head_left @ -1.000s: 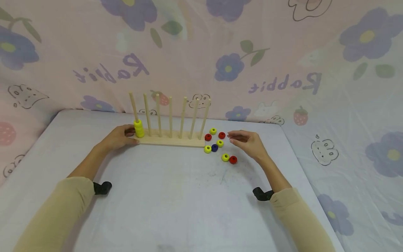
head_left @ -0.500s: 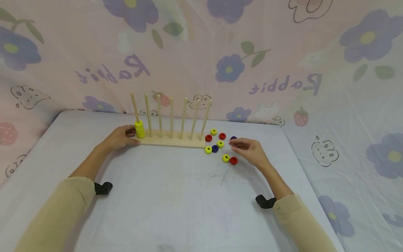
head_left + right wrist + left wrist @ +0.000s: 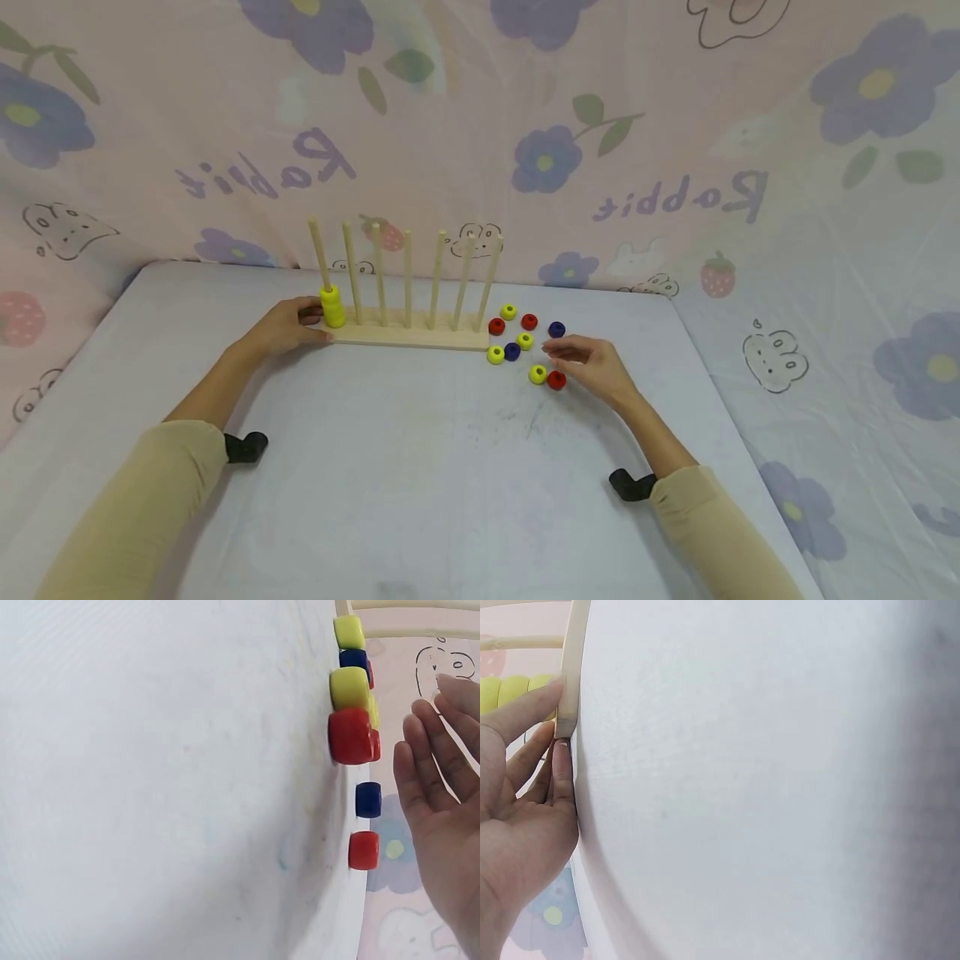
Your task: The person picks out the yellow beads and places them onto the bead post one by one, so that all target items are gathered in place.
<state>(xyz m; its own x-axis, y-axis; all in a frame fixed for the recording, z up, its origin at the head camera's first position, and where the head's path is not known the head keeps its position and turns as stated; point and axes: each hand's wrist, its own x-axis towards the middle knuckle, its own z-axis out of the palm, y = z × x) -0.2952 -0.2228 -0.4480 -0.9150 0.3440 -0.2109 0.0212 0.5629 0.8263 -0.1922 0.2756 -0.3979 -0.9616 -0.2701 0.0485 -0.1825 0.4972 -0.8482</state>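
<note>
My left hand (image 3: 287, 327) grips the left end of a wooden peg rack (image 3: 412, 337), thumb on its base in the left wrist view. Yellow beads (image 3: 332, 308) are stacked on the leftmost peg; the other pegs are bare. Loose beads lie by the rack's right end, among them a yellow bead (image 3: 537, 374), a red bead (image 3: 529, 322) and a dark blue bead (image 3: 557, 330). Over the right side of these beads hovers my right hand (image 3: 592, 364), fingers extended, holding nothing. A red bead (image 3: 364, 851) is apart from the others in the right wrist view.
Everything stands on a white-covered table (image 3: 420, 475). A patterned cloth (image 3: 450, 117) hangs right behind the table's far edge. Dark wrist mounts (image 3: 247, 448) stick out near both sleeves.
My right hand has come slightly nearer to me, uncovering the dark blue bead behind it. The left hand stays on the rack's end, and the rack has not moved.
</note>
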